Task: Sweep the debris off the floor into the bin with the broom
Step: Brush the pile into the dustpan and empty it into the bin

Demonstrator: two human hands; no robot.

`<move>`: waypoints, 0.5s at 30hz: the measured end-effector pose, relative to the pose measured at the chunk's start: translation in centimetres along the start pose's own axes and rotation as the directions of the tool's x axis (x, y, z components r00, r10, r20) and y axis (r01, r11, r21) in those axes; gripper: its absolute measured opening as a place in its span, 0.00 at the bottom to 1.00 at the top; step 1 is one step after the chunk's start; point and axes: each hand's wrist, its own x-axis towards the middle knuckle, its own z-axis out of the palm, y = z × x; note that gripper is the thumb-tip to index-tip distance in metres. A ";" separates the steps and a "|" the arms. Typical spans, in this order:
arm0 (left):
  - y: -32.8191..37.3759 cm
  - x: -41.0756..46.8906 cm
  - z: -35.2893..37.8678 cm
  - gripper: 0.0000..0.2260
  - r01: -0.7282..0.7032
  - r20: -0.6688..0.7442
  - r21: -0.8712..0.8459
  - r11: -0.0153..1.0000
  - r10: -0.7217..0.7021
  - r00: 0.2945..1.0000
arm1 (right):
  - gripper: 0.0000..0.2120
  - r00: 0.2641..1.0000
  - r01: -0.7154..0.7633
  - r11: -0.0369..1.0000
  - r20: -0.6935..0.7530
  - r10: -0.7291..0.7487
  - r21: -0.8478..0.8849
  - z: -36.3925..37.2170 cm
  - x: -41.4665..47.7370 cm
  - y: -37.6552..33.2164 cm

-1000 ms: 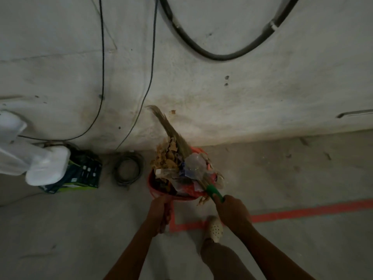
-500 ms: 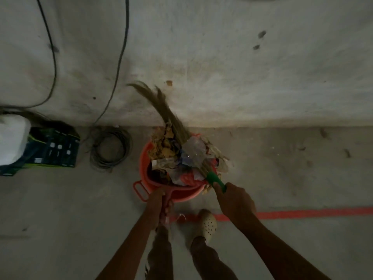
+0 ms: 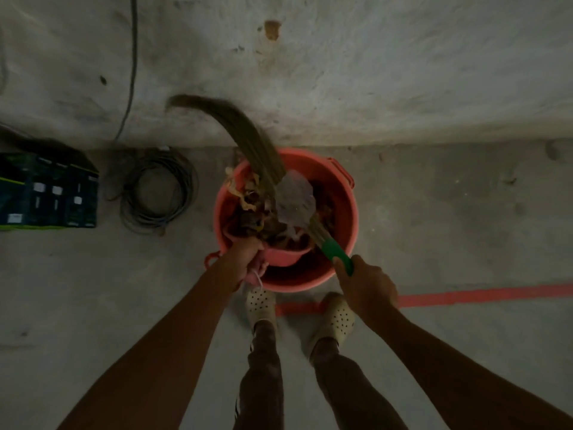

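— Where do we stand?
— Over the red bin (image 3: 350,212), by the wall. Our left hand (image 3: 246,254) curls round the dustpan (image 3: 285,256) handle; our right hand (image 3: 367,285) wraps the green grip of the broom (image 3: 248,141).
— What has changed?
— A second ago the heaped pan rode high. Now it sits low in the bin's mouth, bristles laid across the debris (image 3: 257,209). We judge this load nearly tipped in.
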 end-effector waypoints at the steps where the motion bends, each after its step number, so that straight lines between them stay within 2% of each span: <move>1: 0.3 -0.2 0.1 0.06 0.016 -0.001 -0.002 1.000 -0.016 1.000 | 0.24 1.000 -0.003 1.000 -0.001 0.003 0.000 0.1 -0.5 0.2; 3: 0.8 -0.8 0.0 0.06 0.017 -0.006 0.022 1.000 -0.017 1.000 | 0.24 1.000 -0.010 1.000 0.006 0.010 -0.006 -0.2 -1.3 0.1; 11: 2.4 -4.8 -0.9 0.11 -0.045 -0.083 0.382 0.923 0.083 0.993 | 0.22 0.998 -0.049 0.997 0.040 0.052 -0.058 -4.6 -4.5 -1.7; 15: 2.5 -7.4 -1.4 0.08 -0.019 -0.096 0.397 0.918 0.062 0.993 | 0.19 0.995 -0.068 0.992 0.071 0.076 -0.103 -6.7 -6.4 -0.9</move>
